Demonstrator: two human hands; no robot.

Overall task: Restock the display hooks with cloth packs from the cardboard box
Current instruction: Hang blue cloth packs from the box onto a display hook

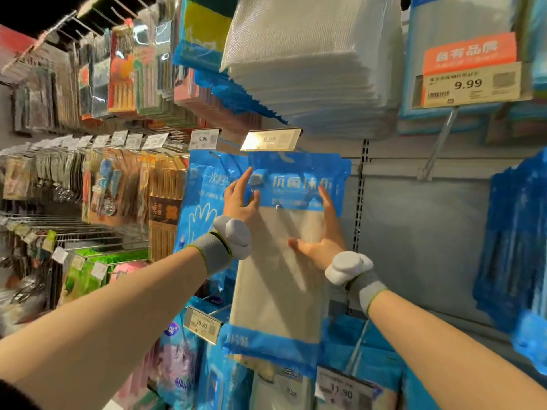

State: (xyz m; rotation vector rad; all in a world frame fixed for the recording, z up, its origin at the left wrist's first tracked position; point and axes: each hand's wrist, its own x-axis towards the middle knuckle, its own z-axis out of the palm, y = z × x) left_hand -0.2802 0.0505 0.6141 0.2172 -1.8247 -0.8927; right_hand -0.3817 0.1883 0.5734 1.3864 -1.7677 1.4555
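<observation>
Tag (270,139) reads 9.99; cloth pack (278,291) upright, header up, my left hand (241,198) and right hand (322,238) pressing it flat-fingered.

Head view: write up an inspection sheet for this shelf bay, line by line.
Surface: grey back panel with a slotted upright.
Job's things: cloth pack, blue header and footer, clear middle, held up against the display under a 9.99 price tag; whether it is on its hook cannot be told; cardboard box not in view.
Clutter: nothing seen.
Grippers: left hand touches the pack's upper left edge with straight fingers; right hand lies flat on its front, fingers up on the header.
Cables: nothing seen.
Surroundings: stack of white cloths above, glove pack left, blue packs right, more hung goods down the aisle.
</observation>
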